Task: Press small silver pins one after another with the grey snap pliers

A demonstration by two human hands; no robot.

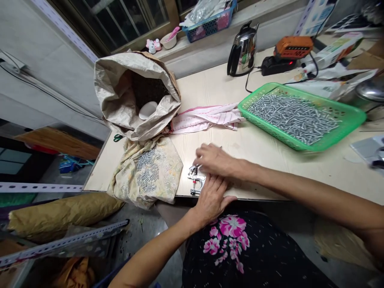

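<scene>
A small silvery metal clamp-like device (195,182) with a dark spring and a red part sits at the table's front edge. My left hand (211,196) lies against its right side, fingers stretched out together and thumb apart. Just above, my right hand (214,160) is curled over the device's top, slightly blurred; its fingertips hide whatever they hold. To the left, small metal pins (147,172) lie in a pile on a patterned cloth (171,164). Many similar pins (291,116) fill a green plastic basket (330,145) at the right.
Behind the cloth stands a large open sack (111,96) with a white bowl (148,110) inside. A pink-white towel (204,119) lies mid-table. Farther back are a steel kettle (243,50) and an orange battery (292,47) on a charger. Green-handled scissors (118,138) rest at left.
</scene>
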